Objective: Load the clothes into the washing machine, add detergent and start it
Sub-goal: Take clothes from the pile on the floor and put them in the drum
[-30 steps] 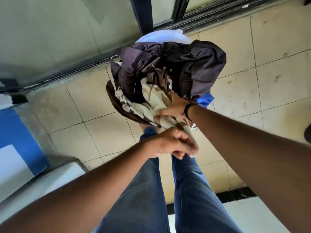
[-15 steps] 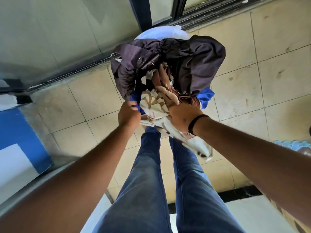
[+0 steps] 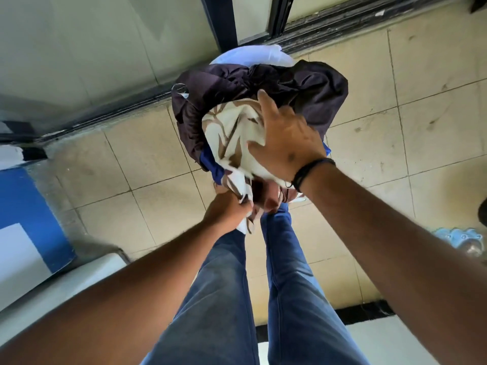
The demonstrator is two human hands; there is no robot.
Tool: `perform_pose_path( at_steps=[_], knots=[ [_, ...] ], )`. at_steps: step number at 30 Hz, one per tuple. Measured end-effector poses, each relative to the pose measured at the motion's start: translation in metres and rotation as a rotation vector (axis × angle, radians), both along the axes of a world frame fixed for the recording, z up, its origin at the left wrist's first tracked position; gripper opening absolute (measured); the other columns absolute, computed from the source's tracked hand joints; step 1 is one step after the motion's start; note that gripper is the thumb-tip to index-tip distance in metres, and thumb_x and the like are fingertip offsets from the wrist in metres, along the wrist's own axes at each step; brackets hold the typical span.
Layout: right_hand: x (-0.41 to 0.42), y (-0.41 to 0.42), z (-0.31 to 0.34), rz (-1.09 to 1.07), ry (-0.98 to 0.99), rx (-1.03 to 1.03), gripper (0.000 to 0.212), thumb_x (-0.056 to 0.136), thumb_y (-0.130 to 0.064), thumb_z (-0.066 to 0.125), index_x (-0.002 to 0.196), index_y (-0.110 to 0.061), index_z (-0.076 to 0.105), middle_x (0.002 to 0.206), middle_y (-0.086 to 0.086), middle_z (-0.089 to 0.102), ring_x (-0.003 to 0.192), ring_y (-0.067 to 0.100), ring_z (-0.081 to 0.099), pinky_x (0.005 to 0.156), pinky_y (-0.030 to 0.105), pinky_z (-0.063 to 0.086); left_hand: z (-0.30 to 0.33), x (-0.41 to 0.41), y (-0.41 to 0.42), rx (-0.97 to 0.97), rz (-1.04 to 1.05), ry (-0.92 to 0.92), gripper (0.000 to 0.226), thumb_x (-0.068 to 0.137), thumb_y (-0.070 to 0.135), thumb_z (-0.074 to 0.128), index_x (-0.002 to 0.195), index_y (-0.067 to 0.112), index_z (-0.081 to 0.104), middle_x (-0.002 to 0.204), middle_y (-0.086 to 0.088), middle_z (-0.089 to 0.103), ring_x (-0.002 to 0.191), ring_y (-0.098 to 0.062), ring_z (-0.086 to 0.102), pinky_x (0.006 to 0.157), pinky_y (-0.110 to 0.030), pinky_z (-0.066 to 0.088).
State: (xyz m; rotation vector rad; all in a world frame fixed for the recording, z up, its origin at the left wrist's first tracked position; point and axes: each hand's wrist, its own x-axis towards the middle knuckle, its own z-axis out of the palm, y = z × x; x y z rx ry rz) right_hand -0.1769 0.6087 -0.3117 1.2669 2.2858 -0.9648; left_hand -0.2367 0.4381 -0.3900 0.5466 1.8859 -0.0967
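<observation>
A bundle of clothes hangs above the tiled floor in front of me: a dark purple-brown garment (image 3: 311, 88) wraps over a cream cloth with brown leaf print (image 3: 232, 135), with a bit of blue fabric (image 3: 210, 167) under it. My right hand (image 3: 284, 138) lies spread over the top of the printed cloth, fingers straight. My left hand (image 3: 226, 209) grips the lower hanging end of the printed cloth from below. A white rounded object (image 3: 253, 54) shows behind the bundle.
Beige floor tiles (image 3: 147, 159) stretch around my jeans-clad legs (image 3: 237, 299). A white appliance edge (image 3: 52, 283) and a blue and white panel (image 3: 23, 219) sit at the left. A dark door frame (image 3: 221, 19) runs along the back. A pale blue object (image 3: 461, 238) lies at the right.
My right hand has moved up from gripping the cloth's underside and now lies flat on top of the printed cloth. My left hand dropped lower and took hold of the hanging end.
</observation>
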Motion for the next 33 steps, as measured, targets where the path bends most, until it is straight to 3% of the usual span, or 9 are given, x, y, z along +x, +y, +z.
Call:
perform_pose_path(
  at_steps=[2, 9, 13, 19, 22, 26, 29, 31, 33],
  knots=[
    [-0.001, -0.002, 0.003, 0.03, -0.033, 0.033, 0.088, 0.089, -0.043, 0.062, 0.156, -0.032, 0.006, 0.149, 0.013, 0.035, 0.13, 0.037, 0.043, 0.1, 0.054, 0.045, 0.01, 0.007, 0.001, 0.009, 0.005, -0.015, 0.035, 0.091, 0.045, 0.061, 0.078, 0.012, 0.055, 0.083, -0.009, 0.067, 0.077, -0.028, 0.066, 0.063, -0.033, 0.05],
    [0.023, -0.031, 0.061, 0.309, -0.166, -0.1, 0.068, 0.086, -0.024, 0.059, 0.146, -0.031, 0.03, 0.138, 0.007, 0.049, 0.121, 0.036, 0.055, 0.096, 0.05, 0.047, 0.104, 0.006, 0.006, 0.223, 0.153, -0.015, 0.035, 0.089, 0.03, 0.057, 0.06, 0.014, 0.046, 0.059, -0.005, 0.059, 0.057, -0.031, 0.059, 0.045, -0.025, 0.036],
    [0.036, -0.058, 0.125, 0.288, -0.072, -0.112, 0.093, 0.086, -0.019, 0.058, 0.155, -0.039, -0.001, 0.164, 0.012, 0.005, 0.147, 0.04, 0.021, 0.112, 0.056, 0.033, 0.2, -0.018, 0.016, 0.39, 0.257, -0.036, 0.027, 0.081, 0.036, 0.058, 0.07, 0.012, 0.063, 0.066, -0.003, 0.071, 0.065, -0.02, 0.071, 0.065, -0.044, 0.056],
    [0.025, -0.082, 0.202, 0.078, 0.121, 0.11, 0.105, 0.086, -0.024, 0.057, 0.148, -0.048, -0.023, 0.164, 0.001, -0.022, 0.15, 0.023, -0.02, 0.122, 0.052, 0.013, 0.373, -0.059, 0.03, 0.6, -0.38, 0.102, 0.013, 0.088, 0.03, 0.056, 0.083, 0.019, 0.052, 0.065, 0.004, 0.048, 0.061, -0.012, 0.047, 0.056, -0.028, 0.04],
    [0.015, -0.084, 0.209, 0.053, 0.178, 0.276, 0.097, 0.088, -0.029, 0.051, 0.146, -0.052, -0.022, 0.167, 0.007, 0.002, 0.153, 0.033, 0.0, 0.119, 0.055, 0.02, 0.431, -0.08, 0.026, 0.722, -0.686, 0.25, 0.013, 0.09, 0.027, 0.052, 0.08, 0.025, 0.043, 0.065, 0.005, 0.039, 0.068, -0.016, 0.043, 0.057, -0.029, 0.033],
    [0.002, -0.074, 0.223, 0.103, 0.308, 0.282, 0.099, 0.063, 0.007, 0.068, 0.146, -0.027, 0.025, 0.149, 0.015, 0.047, 0.132, 0.041, 0.051, 0.096, 0.053, 0.052, 0.464, -0.113, 0.013, 0.936, -0.644, 0.439, 0.02, 0.083, 0.028, 0.057, 0.078, 0.029, 0.038, 0.067, 0.009, 0.038, 0.071, -0.015, 0.042, 0.063, -0.031, 0.026],
    [-0.009, -0.07, 0.246, 0.188, 0.335, 0.316, 0.061, 0.069, 0.001, 0.06, 0.127, -0.018, 0.059, 0.116, 0.011, 0.071, 0.099, 0.034, 0.07, 0.081, 0.044, 0.06, 0.444, -0.142, 0.003, 1.012, -0.548, 0.542, 0.015, 0.077, 0.037, 0.062, 0.088, 0.034, 0.052, 0.093, 0.013, 0.053, 0.097, -0.018, 0.052, 0.078, -0.034, 0.036],
    [-0.014, -0.071, 0.257, 0.298, 0.351, 0.345, 0.055, 0.076, -0.009, 0.04, 0.123, -0.021, 0.065, 0.118, 0.006, 0.07, 0.104, 0.033, 0.068, 0.086, 0.044, 0.057, 0.42, -0.152, -0.006, 0.904, -0.461, 0.53, 0.043, 0.076, 0.044, 0.07, 0.117, 0.042, 0.057, 0.13, 0.012, 0.05, 0.124, -0.018, 0.043, 0.1, -0.04, 0.035],
    [-0.025, -0.077, 0.268, 0.377, 0.417, 0.413, 0.061, 0.078, -0.013, 0.032, 0.13, -0.026, 0.061, 0.129, 0.002, 0.066, 0.108, 0.032, 0.067, 0.085, 0.045, 0.057, 0.387, -0.157, -0.016, 0.774, -0.385, 0.454, 0.092, 0.067, 0.055, 0.079, 0.146, 0.047, 0.035, 0.156, 0.006, 0.031, 0.144, -0.021, 0.025, 0.115, -0.045, 0.025]
  ],
)
